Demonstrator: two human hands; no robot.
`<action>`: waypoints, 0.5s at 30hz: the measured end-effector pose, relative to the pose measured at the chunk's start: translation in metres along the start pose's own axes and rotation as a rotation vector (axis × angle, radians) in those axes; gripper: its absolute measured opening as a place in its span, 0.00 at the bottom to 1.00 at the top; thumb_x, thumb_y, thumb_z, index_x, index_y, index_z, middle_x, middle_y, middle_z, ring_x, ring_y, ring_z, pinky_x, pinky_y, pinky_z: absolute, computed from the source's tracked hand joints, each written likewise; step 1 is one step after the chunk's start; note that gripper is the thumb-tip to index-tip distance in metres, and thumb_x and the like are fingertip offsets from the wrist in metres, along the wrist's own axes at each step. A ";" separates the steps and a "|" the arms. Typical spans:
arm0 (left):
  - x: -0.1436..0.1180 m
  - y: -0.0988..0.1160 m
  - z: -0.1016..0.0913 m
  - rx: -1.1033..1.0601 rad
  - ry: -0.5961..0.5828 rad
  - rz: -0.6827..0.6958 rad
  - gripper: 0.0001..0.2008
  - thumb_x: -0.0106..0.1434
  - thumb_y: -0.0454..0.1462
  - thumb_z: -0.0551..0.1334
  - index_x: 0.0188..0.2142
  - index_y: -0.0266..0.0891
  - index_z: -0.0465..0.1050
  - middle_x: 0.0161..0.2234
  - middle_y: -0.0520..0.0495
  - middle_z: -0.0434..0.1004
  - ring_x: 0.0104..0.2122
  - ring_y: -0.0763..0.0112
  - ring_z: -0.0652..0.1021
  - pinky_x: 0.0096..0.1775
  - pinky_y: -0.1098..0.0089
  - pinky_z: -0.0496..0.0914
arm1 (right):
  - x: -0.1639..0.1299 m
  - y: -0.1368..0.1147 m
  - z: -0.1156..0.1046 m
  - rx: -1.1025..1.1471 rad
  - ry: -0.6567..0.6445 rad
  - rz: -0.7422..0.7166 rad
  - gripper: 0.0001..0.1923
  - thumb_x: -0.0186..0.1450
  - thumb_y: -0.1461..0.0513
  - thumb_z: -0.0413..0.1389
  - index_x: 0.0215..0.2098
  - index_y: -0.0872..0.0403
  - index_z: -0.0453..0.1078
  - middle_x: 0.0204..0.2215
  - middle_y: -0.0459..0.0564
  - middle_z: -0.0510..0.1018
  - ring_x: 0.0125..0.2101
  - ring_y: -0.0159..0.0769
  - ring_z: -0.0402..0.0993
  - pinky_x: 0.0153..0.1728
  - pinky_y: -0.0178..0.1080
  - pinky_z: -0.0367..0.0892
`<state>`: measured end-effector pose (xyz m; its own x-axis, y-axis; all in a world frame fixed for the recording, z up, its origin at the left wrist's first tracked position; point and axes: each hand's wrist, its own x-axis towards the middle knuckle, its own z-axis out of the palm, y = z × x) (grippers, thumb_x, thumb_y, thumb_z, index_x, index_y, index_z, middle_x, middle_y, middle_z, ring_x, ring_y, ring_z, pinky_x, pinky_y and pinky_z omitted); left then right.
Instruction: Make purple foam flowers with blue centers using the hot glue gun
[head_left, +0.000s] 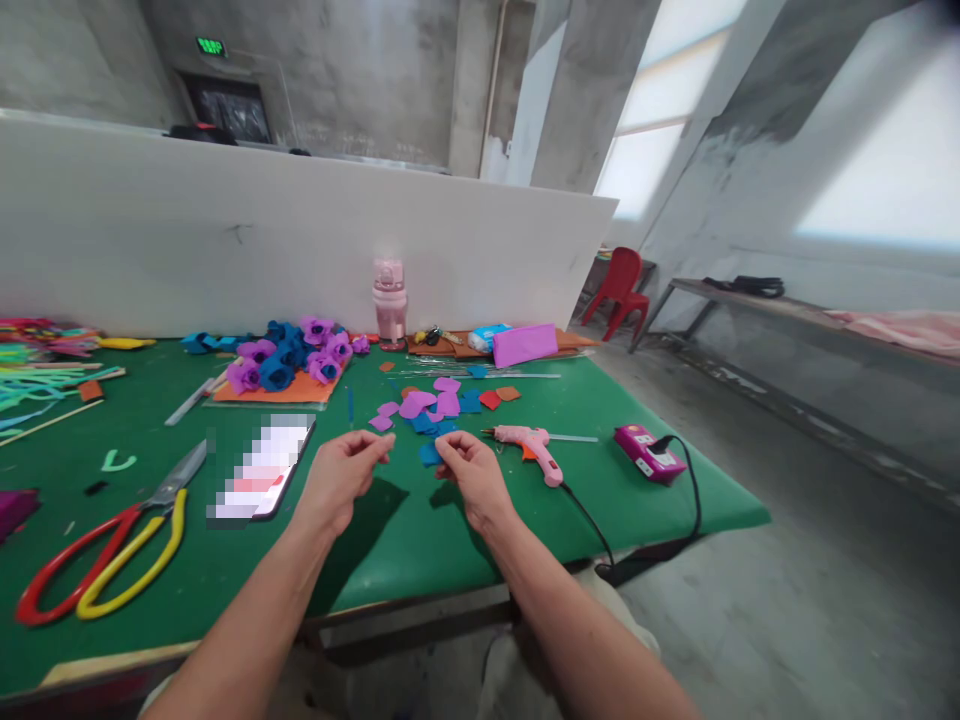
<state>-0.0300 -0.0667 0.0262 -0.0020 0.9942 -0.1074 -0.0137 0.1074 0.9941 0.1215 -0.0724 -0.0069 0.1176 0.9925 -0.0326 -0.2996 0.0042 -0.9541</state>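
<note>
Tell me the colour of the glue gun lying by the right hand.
The glue gun is pink with an orange trigger, shown in the head view.

Green tabletop (465, 540); purple and blue paper flowers (289, 362) on an orange sheet (300, 390); pink glue gun (529, 442); red-and-yellow-handled scissors (105, 555); pink bottle (390, 303); red chair (622, 290).

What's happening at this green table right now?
A person's left hand and right hand hover close together above the green table, fingertips pinched; anything between them is too small to tell. Cut felt pieces lie just beyond, with a pink glue gun to the right and large scissors to the left.
</note>
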 end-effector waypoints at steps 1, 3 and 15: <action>0.000 -0.001 0.001 -0.026 0.006 -0.011 0.15 0.47 0.46 0.65 0.22 0.36 0.67 0.14 0.58 0.61 0.11 0.87 0.51 0.14 0.78 0.44 | 0.001 0.002 0.001 0.041 0.028 0.011 0.12 0.50 0.55 0.61 0.25 0.54 0.67 0.19 0.40 0.69 0.18 0.24 0.62 0.22 0.31 0.61; -0.002 -0.003 0.006 -0.033 -0.044 -0.041 0.16 0.48 0.47 0.65 0.24 0.36 0.68 0.15 0.58 0.61 0.10 0.87 0.50 0.13 0.78 0.44 | 0.001 0.005 0.003 0.087 0.049 -0.001 0.12 0.50 0.55 0.61 0.25 0.54 0.66 0.18 0.40 0.68 0.18 0.24 0.62 0.22 0.31 0.61; -0.001 -0.009 0.007 -0.155 -0.159 -0.069 0.15 0.51 0.48 0.63 0.27 0.37 0.66 0.10 0.63 0.46 0.10 0.85 0.47 0.14 0.79 0.42 | -0.011 0.008 0.011 -0.011 0.002 -0.120 0.10 0.52 0.58 0.60 0.28 0.54 0.66 0.20 0.40 0.70 0.20 0.27 0.69 0.25 0.32 0.65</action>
<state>-0.0225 -0.0682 0.0179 0.1614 0.9739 -0.1596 -0.1623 0.1857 0.9691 0.1076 -0.0816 -0.0109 0.1543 0.9846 0.0816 -0.2726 0.1218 -0.9544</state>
